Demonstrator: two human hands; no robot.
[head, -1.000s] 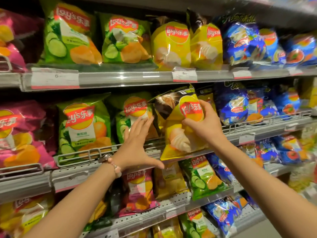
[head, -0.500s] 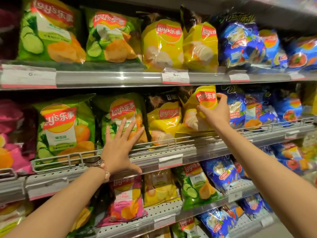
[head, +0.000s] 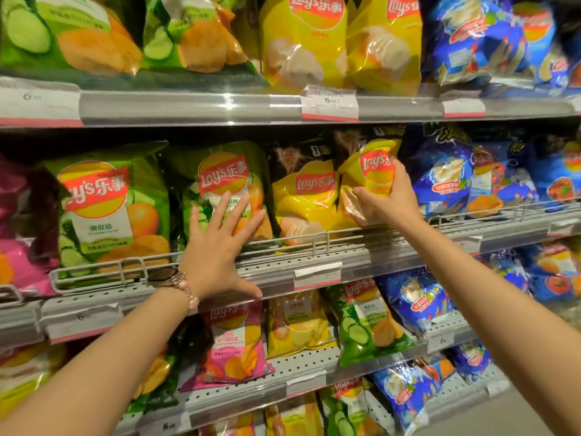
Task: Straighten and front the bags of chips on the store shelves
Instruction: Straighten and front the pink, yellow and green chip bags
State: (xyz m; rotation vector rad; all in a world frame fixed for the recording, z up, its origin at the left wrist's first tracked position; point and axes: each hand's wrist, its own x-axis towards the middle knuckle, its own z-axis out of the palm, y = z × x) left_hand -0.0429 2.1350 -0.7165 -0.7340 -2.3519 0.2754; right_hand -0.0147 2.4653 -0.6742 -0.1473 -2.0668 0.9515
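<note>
Midway through fronting: right hand [head: 388,196] gripping tilted yellow bag [head: 372,171]; left hand [head: 220,243] spread flat on green bag [head: 220,184]; lower rows untidy.

The "Lay's乐事" logo is showing on the left green bag [head: 107,212], the green bag beside it [head: 224,180], the yellow bag [head: 309,199] and the far-right yellow bag [head: 375,166]. A "6" is reading on the upper shelf's price tag [head: 328,102].
</note>
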